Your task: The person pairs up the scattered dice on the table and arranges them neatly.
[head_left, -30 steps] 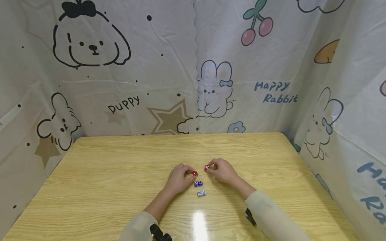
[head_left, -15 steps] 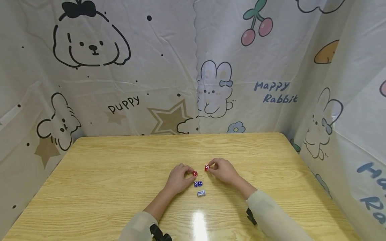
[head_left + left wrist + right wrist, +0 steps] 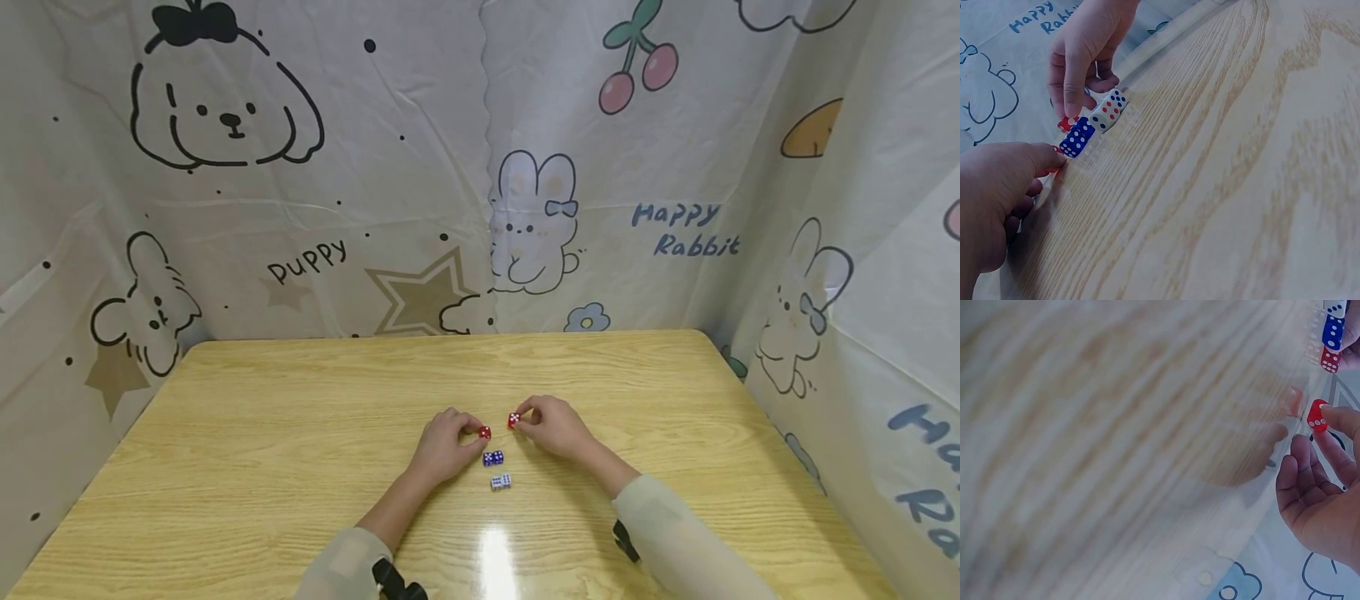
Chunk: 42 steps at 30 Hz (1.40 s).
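My left hand (image 3: 447, 447) pinches a red die (image 3: 485, 432) that sits just beyond a pair of blue dice (image 3: 492, 458). To its right, my right hand (image 3: 553, 426) holds a second red die (image 3: 513, 420) between thumb and forefinger. A gap separates the two red dice. In the right wrist view this second red die (image 3: 1318, 415) appears held slightly above the tabletop, its reflection beside it. Nearer to me than the blue pair, two white dice (image 3: 501, 482) lie side by side. In the left wrist view my fingers mostly cover the left red die (image 3: 1056, 159).
The wood-grain table (image 3: 300, 433) has a glossy surface with a bright glare near its front. A patterned cloth (image 3: 420, 167) hangs behind the table and along its sides.
My right hand with its red die shifts very slightly away and right, then back toward the left. My left hand, the blue dice and the white dice stay in place.
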Each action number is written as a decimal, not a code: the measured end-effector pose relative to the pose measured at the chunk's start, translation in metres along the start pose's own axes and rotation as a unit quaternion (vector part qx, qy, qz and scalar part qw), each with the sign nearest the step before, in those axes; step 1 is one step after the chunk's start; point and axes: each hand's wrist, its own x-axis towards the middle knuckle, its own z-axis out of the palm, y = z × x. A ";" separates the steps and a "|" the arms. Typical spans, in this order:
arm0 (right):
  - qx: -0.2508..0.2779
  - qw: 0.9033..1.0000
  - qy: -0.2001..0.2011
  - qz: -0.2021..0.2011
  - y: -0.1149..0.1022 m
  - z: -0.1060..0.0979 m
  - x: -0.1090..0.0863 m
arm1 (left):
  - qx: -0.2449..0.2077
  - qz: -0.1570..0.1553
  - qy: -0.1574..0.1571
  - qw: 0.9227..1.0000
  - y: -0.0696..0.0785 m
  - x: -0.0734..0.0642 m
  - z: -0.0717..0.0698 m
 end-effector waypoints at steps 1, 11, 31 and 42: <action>0.001 1.000 0.000 0.000 0.000 0.000 0.000 | 0.000 -0.002 0.000 1.000 0.000 0.000 0.000; 0.004 1.000 -0.001 0.003 -0.001 0.000 -0.001 | 0.002 -0.010 -0.003 1.000 -0.001 0.000 0.001; 0.005 1.000 -0.013 -0.007 -0.002 0.005 -0.002 | -0.005 -0.011 -0.005 1.000 0.001 0.000 -0.001; 0.009 1.000 -0.018 -0.017 -0.007 0.004 -0.002 | -0.006 -0.011 -0.009 1.000 0.001 0.000 -0.001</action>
